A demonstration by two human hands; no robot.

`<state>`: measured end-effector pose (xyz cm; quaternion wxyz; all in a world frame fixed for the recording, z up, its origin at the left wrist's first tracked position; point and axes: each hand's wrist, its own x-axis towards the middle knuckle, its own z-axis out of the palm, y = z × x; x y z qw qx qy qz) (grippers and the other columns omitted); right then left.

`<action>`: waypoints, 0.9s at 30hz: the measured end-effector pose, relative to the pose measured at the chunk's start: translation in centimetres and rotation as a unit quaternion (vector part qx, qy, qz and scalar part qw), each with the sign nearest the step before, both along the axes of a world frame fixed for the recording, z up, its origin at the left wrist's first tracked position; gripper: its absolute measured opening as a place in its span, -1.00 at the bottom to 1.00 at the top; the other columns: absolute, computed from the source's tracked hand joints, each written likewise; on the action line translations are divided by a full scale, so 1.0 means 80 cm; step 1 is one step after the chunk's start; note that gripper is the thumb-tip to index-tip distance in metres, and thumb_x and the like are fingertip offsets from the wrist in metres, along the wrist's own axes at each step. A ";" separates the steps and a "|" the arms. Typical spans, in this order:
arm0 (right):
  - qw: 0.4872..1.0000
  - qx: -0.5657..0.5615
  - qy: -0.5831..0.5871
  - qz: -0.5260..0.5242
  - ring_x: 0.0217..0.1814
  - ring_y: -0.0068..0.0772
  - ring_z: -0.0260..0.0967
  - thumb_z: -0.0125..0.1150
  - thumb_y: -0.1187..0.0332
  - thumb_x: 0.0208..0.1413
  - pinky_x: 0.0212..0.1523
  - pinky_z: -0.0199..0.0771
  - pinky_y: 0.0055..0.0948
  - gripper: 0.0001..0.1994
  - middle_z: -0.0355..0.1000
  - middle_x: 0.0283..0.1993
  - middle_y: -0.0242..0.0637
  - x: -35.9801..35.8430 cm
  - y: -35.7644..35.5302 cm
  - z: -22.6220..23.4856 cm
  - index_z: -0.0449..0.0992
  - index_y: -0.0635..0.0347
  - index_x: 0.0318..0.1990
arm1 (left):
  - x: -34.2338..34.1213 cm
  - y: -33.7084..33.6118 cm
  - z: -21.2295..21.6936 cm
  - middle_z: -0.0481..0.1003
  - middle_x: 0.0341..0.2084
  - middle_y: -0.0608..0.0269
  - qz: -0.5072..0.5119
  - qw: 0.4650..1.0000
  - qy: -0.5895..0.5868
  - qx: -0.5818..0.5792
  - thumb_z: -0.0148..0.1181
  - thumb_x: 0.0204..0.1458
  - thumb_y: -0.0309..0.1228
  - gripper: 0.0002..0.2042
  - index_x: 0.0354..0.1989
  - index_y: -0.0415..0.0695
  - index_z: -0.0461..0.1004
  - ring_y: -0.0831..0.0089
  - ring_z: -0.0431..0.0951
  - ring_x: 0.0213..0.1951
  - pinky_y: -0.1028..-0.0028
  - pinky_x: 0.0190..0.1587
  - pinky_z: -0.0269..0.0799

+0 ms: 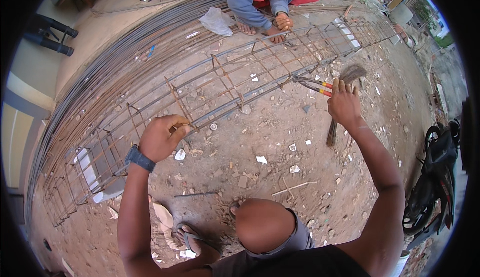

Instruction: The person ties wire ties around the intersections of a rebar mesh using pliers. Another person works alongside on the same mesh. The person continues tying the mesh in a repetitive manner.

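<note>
Rebar cage [242, 100], one, slants lower left to upper right ahead of my two hands, at least two pale blocks [86, 169] showing beneath. Right hand [345, 104] holds one pair of pliers [312, 81], two red-yellow handles, head at the cage's near bars. Left hand [162, 136], one watch [140, 159] on the wrist, has thumb and forefinger close together at a near bar; can't tell from my feed if they pinch anything. One wire bundle [354, 72] lies by the right hand. Across the cage: one co-worker [245, 4], one plastic bag [217, 22]. Far right: one motorbike [435, 187].
</note>
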<state>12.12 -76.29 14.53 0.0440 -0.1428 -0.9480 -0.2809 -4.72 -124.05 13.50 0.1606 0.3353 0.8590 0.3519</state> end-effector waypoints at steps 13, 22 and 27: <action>0.947 -0.273 -0.102 -0.139 -0.21 0.05 0.57 0.10 -0.17 0.25 -0.14 0.54 -0.06 -0.48 0.58 -0.33 -0.01 -0.016 0.022 -0.047 0.57 0.17 -0.11 | -0.014 0.002 -0.014 0.62 -0.38 0.03 -0.074 0.995 -0.017 0.057 0.28 0.12 -0.36 -0.79 -0.18 -0.25 0.60 0.27 0.65 -0.34 0.37 -0.24 0.52; 0.358 -0.883 -0.082 -0.291 -0.63 -0.45 0.47 0.36 -0.05 0.10 -0.68 0.47 -0.40 -0.51 0.43 -0.57 -0.35 0.009 -0.040 -0.081 0.52 0.30 -0.23 | -0.020 0.018 -0.044 0.62 -0.40 0.04 -0.137 0.984 0.024 0.111 0.28 0.14 -0.34 -0.76 -0.15 -0.27 0.61 0.37 0.61 -0.41 0.39 -0.29 0.50; 0.805 -0.536 0.094 -0.234 -0.48 -0.15 0.55 0.38 0.17 -0.07 -0.44 0.58 -0.19 -0.48 0.51 -0.39 -0.14 0.021 -0.091 -0.072 0.37 0.28 -0.02 | -0.019 0.014 -0.043 0.64 -0.39 0.05 -0.144 0.980 -0.045 0.133 0.28 0.15 -0.33 -0.74 -0.13 -0.28 0.61 0.42 0.61 -0.41 0.41 -0.28 0.50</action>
